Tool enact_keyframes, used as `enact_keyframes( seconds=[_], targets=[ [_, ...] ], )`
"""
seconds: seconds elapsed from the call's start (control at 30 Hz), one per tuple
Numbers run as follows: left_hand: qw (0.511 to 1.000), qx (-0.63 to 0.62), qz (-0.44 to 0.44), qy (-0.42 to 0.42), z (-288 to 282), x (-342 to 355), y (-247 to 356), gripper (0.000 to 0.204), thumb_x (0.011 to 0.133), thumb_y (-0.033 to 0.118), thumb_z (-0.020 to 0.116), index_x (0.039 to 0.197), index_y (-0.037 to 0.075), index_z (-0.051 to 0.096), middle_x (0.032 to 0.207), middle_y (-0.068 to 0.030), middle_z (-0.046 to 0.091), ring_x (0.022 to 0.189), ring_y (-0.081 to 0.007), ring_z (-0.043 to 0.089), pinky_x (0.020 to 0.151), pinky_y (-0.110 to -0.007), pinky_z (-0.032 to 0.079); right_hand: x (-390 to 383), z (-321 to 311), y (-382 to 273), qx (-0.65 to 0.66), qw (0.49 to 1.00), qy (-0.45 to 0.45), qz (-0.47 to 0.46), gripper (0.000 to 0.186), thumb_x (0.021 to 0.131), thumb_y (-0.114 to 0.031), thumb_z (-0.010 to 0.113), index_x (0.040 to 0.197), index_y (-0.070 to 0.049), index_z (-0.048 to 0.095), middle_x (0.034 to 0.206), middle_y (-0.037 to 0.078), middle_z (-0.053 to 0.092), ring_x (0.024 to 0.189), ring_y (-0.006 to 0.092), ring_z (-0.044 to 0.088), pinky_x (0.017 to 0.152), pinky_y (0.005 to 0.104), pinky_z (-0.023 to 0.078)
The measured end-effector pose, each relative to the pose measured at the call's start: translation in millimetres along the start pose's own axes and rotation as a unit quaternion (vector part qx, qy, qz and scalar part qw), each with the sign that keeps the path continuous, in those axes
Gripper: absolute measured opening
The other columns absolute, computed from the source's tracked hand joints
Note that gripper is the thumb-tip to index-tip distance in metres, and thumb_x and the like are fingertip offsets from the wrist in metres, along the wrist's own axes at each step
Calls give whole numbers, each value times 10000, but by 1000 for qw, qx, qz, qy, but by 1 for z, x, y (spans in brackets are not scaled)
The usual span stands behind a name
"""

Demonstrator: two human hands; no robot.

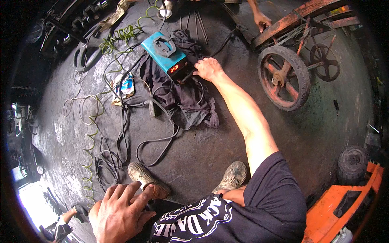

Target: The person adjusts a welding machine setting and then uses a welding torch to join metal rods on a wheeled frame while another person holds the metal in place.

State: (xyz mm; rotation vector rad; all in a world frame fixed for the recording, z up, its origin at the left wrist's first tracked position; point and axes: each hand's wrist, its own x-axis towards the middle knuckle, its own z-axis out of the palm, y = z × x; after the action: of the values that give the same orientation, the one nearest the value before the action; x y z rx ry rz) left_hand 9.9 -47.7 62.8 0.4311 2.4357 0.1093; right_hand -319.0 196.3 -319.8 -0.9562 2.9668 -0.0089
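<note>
My right hand (206,69) reaches to the front of a teal welding machine (156,52) with a lit red display, its fingers closed at the lower right corner; what they grip is hidden. The machine lies on crumpled dark cloth (202,113), with black cables (156,139) running from it across the stained floor. My left hand (123,208) is low in the view above my leg, fingers curved and apart, holding nothing visible. A torn packet (123,87) with a blue label lies left of the cloth.
Coiled green hose (121,38) crosses the floor at left. A rusty red wheeled frame (283,77) stands right, another person's hand (261,22) on it. An orange machine part (328,210) and tyre (351,164) are lower right. Another person (60,227) is at lower left.
</note>
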Motion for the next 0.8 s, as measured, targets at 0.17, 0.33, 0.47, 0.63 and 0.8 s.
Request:
enact_keyframes(
  seconds=[0.17, 0.33, 0.47, 0.63, 0.8],
  targets=[
    [999, -8, -33, 32, -4, 10, 20, 544, 686, 279, 793, 1196, 156, 649, 1154, -118, 635, 1023, -310, 615, 883, -442, 482, -7, 5, 14, -7, 1000, -6, 0, 413, 892, -488, 625, 1017, -106, 721, 1039, 72, 713, 1019, 269, 673, 888, 407, 534],
    [999, -16, -17, 30, 0, 6, 11, 581, 669, 281, 806, 1218, 176, 645, 1177, -126, 631, 1041, -321, 613, 914, -453, 479, -4, 9, 11, 14, 1000, 25, -9, 384, 899, -457, 628, 989, -91, 703, 996, 91, 708, 991, 283, 680, 879, 414, 541],
    [1000, -11, -17, 23, 1, 6, 11, 609, 663, 280, 812, 1236, 178, 633, 1187, -129, 626, 1045, -329, 610, 916, -454, 476, -4, 15, 15, 34, 999, 34, -22, 385, 896, -445, 634, 976, -72, 684, 991, 104, 700, 994, 291, 669, 876, 412, 541],
    [999, -38, -16, 21, 3, 7, 5, 616, 673, 285, 812, 1247, 171, 622, 1194, -139, 620, 1042, -336, 606, 905, -458, 474, -7, 15, 15, 50, 997, 51, -36, 371, 908, -423, 627, 978, -62, 674, 998, 106, 695, 1005, 289, 659, 890, 413, 531],
    [1000, -15, -4, 24, 3, 7, 8, 612, 677, 282, 811, 1246, 162, 620, 1186, -142, 621, 1036, -338, 607, 899, -460, 471, -10, 11, 13, 48, 996, 64, -34, 357, 910, -408, 628, 984, -61, 674, 1010, 111, 693, 1014, 286, 656, 894, 410, 533]
  ],
)
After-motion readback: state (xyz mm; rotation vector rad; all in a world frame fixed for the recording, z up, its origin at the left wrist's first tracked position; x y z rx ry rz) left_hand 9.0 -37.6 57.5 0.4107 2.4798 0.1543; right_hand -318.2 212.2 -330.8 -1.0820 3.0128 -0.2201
